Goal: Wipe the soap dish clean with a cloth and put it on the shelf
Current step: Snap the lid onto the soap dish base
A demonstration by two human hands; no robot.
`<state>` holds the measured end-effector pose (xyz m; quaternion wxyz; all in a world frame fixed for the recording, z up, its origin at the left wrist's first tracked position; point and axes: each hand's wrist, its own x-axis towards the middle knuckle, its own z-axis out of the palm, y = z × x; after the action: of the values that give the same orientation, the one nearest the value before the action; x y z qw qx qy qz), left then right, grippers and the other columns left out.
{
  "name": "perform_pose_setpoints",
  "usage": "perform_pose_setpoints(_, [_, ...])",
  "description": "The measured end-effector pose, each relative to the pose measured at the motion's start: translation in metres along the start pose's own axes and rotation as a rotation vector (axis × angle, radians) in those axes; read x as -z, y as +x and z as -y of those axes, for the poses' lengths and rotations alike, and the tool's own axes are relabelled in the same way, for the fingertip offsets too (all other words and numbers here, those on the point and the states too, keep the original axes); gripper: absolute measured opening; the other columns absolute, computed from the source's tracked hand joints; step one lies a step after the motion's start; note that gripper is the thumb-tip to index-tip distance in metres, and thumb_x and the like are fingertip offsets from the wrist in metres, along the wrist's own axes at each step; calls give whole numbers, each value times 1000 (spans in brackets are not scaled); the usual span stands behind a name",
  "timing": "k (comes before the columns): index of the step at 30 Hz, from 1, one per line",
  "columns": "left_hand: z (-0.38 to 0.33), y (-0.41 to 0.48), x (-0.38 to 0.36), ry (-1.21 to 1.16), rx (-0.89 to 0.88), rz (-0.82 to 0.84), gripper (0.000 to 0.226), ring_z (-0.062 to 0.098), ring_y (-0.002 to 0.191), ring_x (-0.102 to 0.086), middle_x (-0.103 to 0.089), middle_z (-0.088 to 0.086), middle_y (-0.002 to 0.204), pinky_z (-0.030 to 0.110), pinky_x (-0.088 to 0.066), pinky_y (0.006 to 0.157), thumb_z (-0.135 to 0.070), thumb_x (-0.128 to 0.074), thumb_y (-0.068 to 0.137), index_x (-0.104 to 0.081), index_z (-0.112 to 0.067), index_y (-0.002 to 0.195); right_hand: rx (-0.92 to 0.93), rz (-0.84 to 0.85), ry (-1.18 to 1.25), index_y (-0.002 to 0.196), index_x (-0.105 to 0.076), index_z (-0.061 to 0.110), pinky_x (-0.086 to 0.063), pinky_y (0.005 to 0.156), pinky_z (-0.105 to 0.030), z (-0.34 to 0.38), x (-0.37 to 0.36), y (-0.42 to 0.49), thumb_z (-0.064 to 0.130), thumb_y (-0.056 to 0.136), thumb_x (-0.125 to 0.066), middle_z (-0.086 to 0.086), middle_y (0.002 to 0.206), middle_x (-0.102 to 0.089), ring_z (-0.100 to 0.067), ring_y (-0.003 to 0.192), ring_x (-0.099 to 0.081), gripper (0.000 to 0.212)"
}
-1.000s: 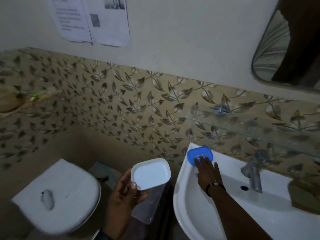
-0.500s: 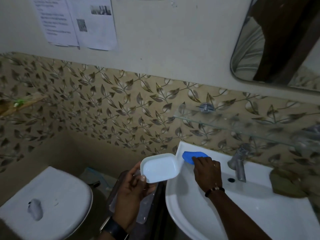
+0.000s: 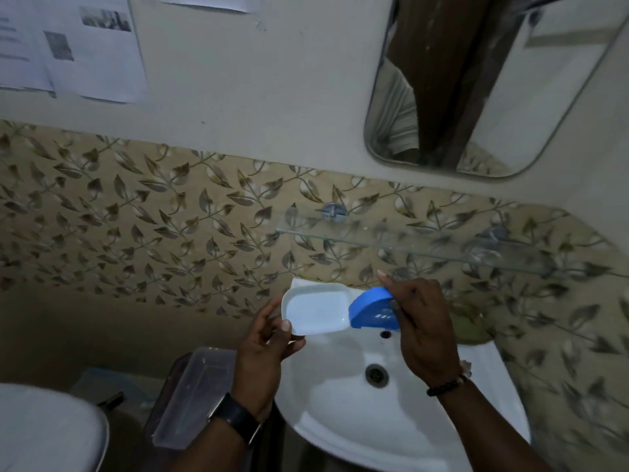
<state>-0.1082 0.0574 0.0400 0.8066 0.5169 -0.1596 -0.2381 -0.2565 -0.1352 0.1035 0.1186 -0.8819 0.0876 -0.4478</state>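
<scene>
Soap dish, two parts, both held above the white washbasin [image 3: 326, 413]. White tray [image 3: 315, 311]: shallow, rounded rectangle, hollow side up, tilted slightly; pinched at its near-left corner by left hand [image 3: 263, 356], thumb on the rim, fingers [image 3: 292, 347] curled beneath. Blue part [image 3: 372, 310]: slotted, tipped on edge, touching the tray's right end; gripped by right hand [image 3: 422, 330], fingers closed over its far and right side, index finger stretched out toward the wall. Black watch on left wrist, beaded bracelet on right.

Glass shelf [image 3: 425, 248]: fixed to the leaf-patterned tiles, just beyond and above both hands, bare where visible. Tap mostly hidden behind right hand. Olive cloth [image 3: 471, 327]: crumpled on basin's far-right rim, partly covered by the hand. Mirror [image 3: 510, 83] above shelf. Clear plastic tub [image 3: 194, 396] left of basin; white toilet lid [image 3: 44, 434] at near left. Papers [image 3: 85, 52] taped to wall, far left.
</scene>
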Motion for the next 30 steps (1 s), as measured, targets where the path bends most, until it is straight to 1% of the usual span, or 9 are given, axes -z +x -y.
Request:
perform_pose_setpoints(3, [7, -2, -19, 42, 13, 81, 44, 26, 84, -68, -60, 22, 97, 41, -61, 82, -9, -63, 93, -59, -24, 134, 31, 95, -13, 129, -64, 19, -43, 80, -40, 9, 4, -2, 11, 95, -44, -3, 99, -60, -24, 92, -50, 40])
perform_pose_setpoints(6, [11, -13, -39, 89, 23, 212, 42, 20, 84, -69, -59, 19, 101, 38, -61, 79, -11, -64, 92, -63, -28, 130, -26, 186, -110, 122, -67, 25, -44, 73, -47, 14, 1, -10, 21, 97, -43, 0, 96, -60, -23, 90, -52, 35])
perform_pose_setpoints(9, [11, -25, -50, 126, 23, 289, 40, 13, 86, -71, -64, 17, 106, 32, -61, 76, -7, -61, 95, -61, -24, 132, -144, 209, -200, 113, -66, 28, -44, 73, -47, 22, 2, -20, 26, 95, -40, 4, 97, -60, -19, 92, -52, 32])
perform_pose_setpoints(14, [13, -33, -59, 139, 72, 341, 39, 20, 92, -73, -68, 13, 104, 34, -61, 77, -10, -60, 96, -61, -26, 132, -263, 135, -339, 103, -67, 26, -37, 75, -40, 35, 9, -28, 31, 92, -36, 4, 98, -56, -19, 92, -53, 33])
perform_pose_setpoints(18, [18, -37, -62, 133, 95, 367, 38, 30, 95, -72, -66, 21, 106, 43, -61, 83, -14, -60, 96, -61, -27, 132, -383, 65, -354, 96, -66, 24, -42, 75, -43, 37, 8, -32, 32, 95, -35, 2, 100, -55, -21, 92, -54, 32])
perform_pose_setpoints(21, [19, -39, -62, 144, 109, 379, 38, 28, 98, -72, -65, 20, 108, 41, -61, 84, -18, -61, 96, -60, -31, 132, -411, 60, -388, 94, -63, 24, -44, 77, -42, 38, 7, -34, 32, 95, -36, 2, 103, -58, -21, 96, -52, 28])
perform_pose_setpoints(26, [19, -42, -62, 140, 156, 429, 36, 27, 105, -71, -68, 8, 119, 44, -59, 90, -28, -53, 99, -56, -36, 134, -458, 58, -328, 91, -55, 28, -47, 72, -41, 39, 1, -37, 33, 97, -36, 10, 85, -59, -13, 77, -52, 21])
perform_pose_setpoints(28, [17, -46, -63, 119, 168, 439, 36, 27, 103, -72, -70, 6, 119, 41, -60, 87, -32, -52, 98, -55, -33, 134, -462, 57, -360, 91, -57, 28, -46, 71, -39, 41, -1, -38, 34, 96, -35, 10, 82, -60, -12, 73, -53, 23])
perform_pose_setpoints(30, [18, -48, -65, 148, 139, 424, 41, 25, 99, -73, -68, 8, 117, 36, -60, 80, -34, -63, 93, -54, -32, 133, -452, 51, -394, 91, -57, 28, -45, 70, -37, 44, -3, -40, 32, 96, -39, 10, 80, -61, -13, 72, -54, 19])
